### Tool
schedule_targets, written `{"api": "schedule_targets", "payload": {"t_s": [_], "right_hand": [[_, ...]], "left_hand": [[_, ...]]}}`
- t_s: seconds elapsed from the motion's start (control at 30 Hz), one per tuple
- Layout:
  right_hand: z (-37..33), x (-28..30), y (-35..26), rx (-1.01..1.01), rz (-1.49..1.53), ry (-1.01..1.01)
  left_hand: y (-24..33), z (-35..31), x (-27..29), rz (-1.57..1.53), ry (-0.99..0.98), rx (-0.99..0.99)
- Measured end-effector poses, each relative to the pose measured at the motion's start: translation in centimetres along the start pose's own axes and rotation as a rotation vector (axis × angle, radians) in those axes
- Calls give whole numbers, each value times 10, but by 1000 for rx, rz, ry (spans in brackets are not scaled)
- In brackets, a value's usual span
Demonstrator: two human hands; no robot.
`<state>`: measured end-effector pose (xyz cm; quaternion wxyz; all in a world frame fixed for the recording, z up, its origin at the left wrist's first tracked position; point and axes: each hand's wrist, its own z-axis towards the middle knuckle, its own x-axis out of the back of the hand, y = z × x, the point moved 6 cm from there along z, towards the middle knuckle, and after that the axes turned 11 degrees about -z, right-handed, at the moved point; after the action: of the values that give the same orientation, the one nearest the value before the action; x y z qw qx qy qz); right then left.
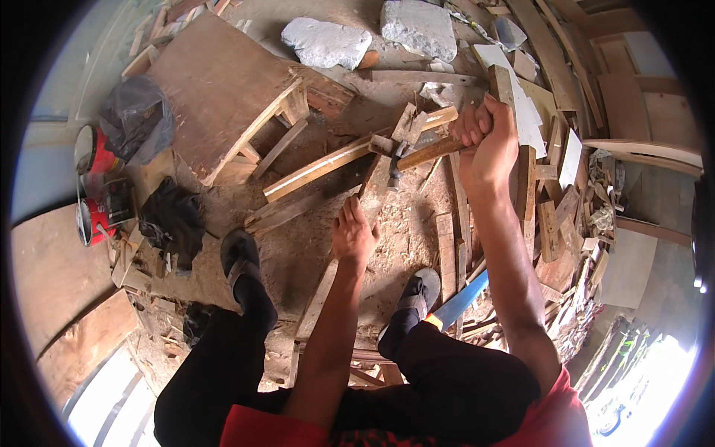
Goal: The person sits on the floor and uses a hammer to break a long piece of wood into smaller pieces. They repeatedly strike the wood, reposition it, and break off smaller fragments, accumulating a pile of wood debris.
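**One hammer (426, 156) beside crossed timbers (328, 168)**

We have our right hand (488, 141) wrapped tightly round the hammer's handle, its head near the timbers at the centre. Our left hand (354, 235), nearer to us, is curled at one wooden strip (375, 180) — how firmly, we cannot tell. We count two pale stone slabs (418, 30) far off, two red buckets (91, 223) at left and one blue saw blade (462, 301) near right. Dusty floor (383, 257) spreads between our two sandals (421, 287); loose boards (446, 253) edge it on the right.

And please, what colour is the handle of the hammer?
The hammer handle is brown, like wood; the head view shows it best.
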<state>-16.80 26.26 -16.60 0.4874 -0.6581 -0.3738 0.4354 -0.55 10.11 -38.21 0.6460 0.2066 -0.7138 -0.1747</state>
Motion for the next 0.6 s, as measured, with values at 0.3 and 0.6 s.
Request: {"api": "schedule_targets", "payload": {"t_s": [0.3, 0.6], "right_hand": [[-13, 10, -6, -12, 2, 74], [-1, 15, -15, -60, -129, -148]], "left_hand": [[8, -4, 0, -32, -32, 0], [13, -4, -1, -48, -4, -33]]}}
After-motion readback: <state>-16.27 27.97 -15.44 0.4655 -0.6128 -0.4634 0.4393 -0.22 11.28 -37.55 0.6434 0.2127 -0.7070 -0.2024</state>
